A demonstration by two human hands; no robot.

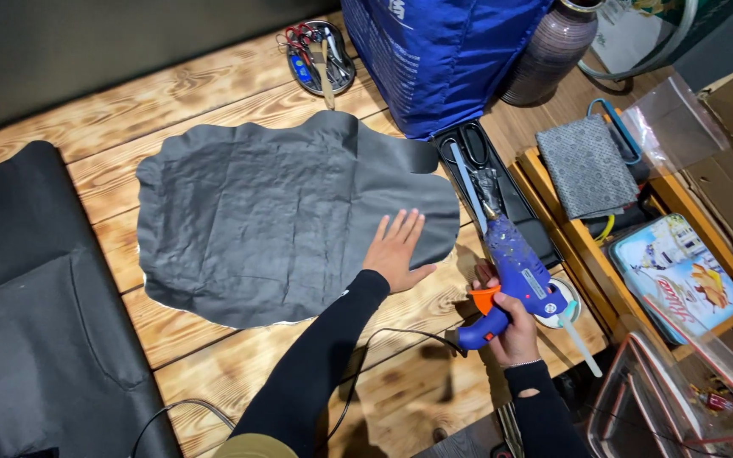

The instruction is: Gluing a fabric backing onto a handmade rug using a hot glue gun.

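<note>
Gripping a blue glue gun [515,271] by its handle near the surface's [214,102] near right edge, the right hand [511,326] angles the nozzle away while the left hand [396,250], fingers spread flat, pins the dark leather sheet's [273,220] right edge mid-surface.

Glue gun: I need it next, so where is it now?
In the head view, the blue glue gun is in the right hand, right of the dark leather sheet, beside the black tray.
</note>
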